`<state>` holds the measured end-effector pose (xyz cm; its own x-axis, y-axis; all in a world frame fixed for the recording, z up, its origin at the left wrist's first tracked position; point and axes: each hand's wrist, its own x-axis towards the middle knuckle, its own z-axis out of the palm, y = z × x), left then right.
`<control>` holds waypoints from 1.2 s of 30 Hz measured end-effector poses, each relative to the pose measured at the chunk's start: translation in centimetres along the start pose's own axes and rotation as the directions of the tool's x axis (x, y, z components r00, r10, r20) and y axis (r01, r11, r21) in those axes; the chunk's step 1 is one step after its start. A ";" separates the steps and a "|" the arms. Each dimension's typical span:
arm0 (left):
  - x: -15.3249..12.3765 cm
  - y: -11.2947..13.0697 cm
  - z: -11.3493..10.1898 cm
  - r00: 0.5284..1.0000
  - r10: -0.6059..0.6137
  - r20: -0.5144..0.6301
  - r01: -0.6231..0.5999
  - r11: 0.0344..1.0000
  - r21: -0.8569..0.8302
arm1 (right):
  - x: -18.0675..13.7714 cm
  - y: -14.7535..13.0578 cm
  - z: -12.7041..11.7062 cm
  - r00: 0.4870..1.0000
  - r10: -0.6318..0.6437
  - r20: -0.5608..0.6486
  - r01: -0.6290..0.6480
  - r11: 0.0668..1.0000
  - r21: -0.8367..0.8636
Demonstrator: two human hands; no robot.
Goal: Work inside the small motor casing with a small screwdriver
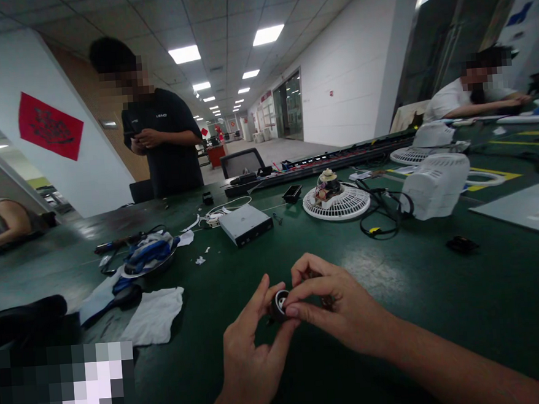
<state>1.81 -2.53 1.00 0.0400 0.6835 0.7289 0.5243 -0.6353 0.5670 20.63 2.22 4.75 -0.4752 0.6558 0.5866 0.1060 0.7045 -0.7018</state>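
Between my two hands, over the green table, is a small round black part [278,306] with a pale ring and a light centre. The fingers and thumb of my left hand [256,344] grip it by its rim. My right hand [339,308] comes in from the right, its thumb and index finger pinched together at the part's open face. Whether those fingertips hold something of their own is hidden. Something small and brownish shows under the curled fingers of my right hand, too obscured to name.
Ahead lie a grey disc drive [246,224], a white fan grille [336,202] with a motor and a white housing [437,185] with black cable. Left are a white cloth [155,316] and blue-and-white gloves [150,252]. A person [163,135] stands across the table; others sit left and right.
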 end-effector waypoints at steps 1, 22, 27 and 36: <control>0.0 0.0 0.0 1.000 0.005 0.001 -0.005 1.000 -0.004 | 0.0 -0.1 0.0 0.999 0.029 0.018 -0.029 0.999 0.016; -0.2 -0.5 0.2 0.995 -0.095 -0.031 0.096 0.995 0.014 | -0.4 -0.7 -0.8 0.937 -0.051 -0.345 -0.009 0.985 -0.171; 0.2 -0.2 0.1 0.976 -0.219 0.012 0.218 0.974 0.066 | 0.1 0.0 -0.9 0.925 0.014 -0.380 -0.024 0.999 -0.022; 0.1 -0.3 0.2 0.983 -0.183 0.014 0.181 0.979 0.092 | 0.5 -0.5 -0.3 0.785 0.370 -0.497 -0.048 0.836 0.546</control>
<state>1.79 -2.21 0.86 -0.0448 0.7929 0.6077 0.5987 -0.4656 0.6517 20.62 2.28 5.50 0.1008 0.9103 0.4015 -0.3653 0.4093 -0.8361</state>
